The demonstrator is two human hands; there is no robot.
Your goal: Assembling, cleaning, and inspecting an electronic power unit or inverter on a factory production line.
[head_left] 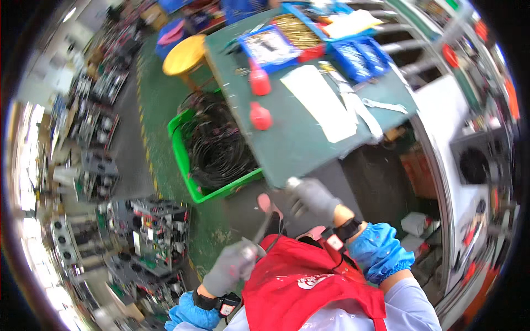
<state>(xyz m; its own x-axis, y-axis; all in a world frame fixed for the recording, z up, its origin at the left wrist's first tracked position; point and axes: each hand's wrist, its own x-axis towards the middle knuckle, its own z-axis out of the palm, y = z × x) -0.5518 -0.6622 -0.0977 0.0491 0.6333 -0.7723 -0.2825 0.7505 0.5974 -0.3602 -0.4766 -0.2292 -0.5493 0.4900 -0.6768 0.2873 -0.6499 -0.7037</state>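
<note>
My left hand (231, 267), in a grey glove, is low beside my red apron (309, 278). Its fingers are smeared by motion, and a pale patch shows near their tips. My right hand (316, 199), gloved in grey too, hangs in the air off the near edge of a green-topped workbench (276, 146). The right fingers look apart and loosely bent; a whitish tip shows at the foremost one. I can make out no tool in it. On the bench are two red bottles (259, 83), a white sheet (320, 102) and a silver wrench (385, 105).
A green crate (185, 160) of black cables stands left of the bench, near a yellow stool (185, 55). Blue bins (359, 58) hold small parts at the bench's back. Machine assemblies (160, 231) line the left. At right is a shelf with a black speaker-like box (480, 160).
</note>
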